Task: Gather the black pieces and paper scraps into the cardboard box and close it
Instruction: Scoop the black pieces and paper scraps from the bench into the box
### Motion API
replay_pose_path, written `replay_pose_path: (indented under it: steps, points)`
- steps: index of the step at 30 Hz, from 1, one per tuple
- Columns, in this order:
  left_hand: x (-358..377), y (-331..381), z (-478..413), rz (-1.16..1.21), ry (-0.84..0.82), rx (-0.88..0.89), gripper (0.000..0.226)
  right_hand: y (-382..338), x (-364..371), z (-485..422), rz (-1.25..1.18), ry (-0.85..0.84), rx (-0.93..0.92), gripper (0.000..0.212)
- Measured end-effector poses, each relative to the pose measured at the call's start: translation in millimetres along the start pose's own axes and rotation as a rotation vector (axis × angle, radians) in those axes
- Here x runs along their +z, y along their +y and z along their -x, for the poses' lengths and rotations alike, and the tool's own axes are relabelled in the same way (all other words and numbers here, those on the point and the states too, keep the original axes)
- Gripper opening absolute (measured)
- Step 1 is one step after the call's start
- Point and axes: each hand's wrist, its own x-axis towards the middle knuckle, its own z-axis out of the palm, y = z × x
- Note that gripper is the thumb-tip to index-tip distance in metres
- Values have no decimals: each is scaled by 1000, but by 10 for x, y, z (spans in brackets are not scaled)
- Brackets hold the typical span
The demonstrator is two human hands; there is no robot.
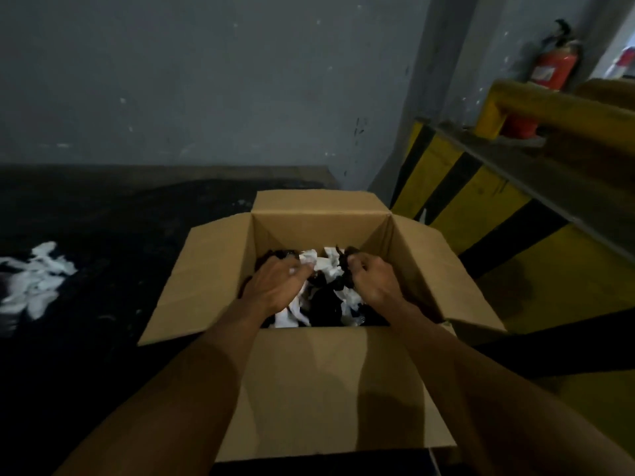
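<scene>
**Cardboard box [319, 389] open, both hands inside**

The left hand [278, 286] and right hand [372, 280] reach down into the box side by side. The left fingers [304, 269] are bent over a crumpled wad of paper scraps [319, 266] and seem to grip it, though blur hides the fingertips. The right fingers [357, 262] are curled tight and pinch 1 of the black pieces [347, 252] just beyond the knuckles.

Beneath and between the 2 sets of fingertips lies the mixed heap, black and white together. All 4 flaps are splayed outward: 1 beyond the fingertips, 1 outboard of each hand, 1 under the forearms. Loose white scraps [34, 280] lie on the dark floor [103, 321], well out to the left of the left fingers, so the gathering looks unfinished.

By my judgement the paper is light and soft and will crush into handfuls, so a loose scooping grip suits it. The black pieces look limp and light too, but I cannot tell their material. The box is stiff; its flaps are best taken by their free edges and folded inward.
</scene>
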Motion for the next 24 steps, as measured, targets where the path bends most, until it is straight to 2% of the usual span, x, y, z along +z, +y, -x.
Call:
replay_pose_path:
  steps: [2,6,13,19,24]
  points:
    - [-13,-2,-17,-26,-6,-30,36,8,-13,-31,29,-9,-14,26]
    - [-71,-26,-65,-65,95,-28,39,3,-7,-82,-29,7,-21,29]
    - [-261,91,-74,-118,274,2,23,-35,-132,-172,-51,33,0,26]
    - [-574,83,136,-149,471,30,38,-465,34,-237,-106,70,-151,33]
    - [-1070,-342,532,-153,556,-15,43,-1207,489,-133,-195,20,-315,31]
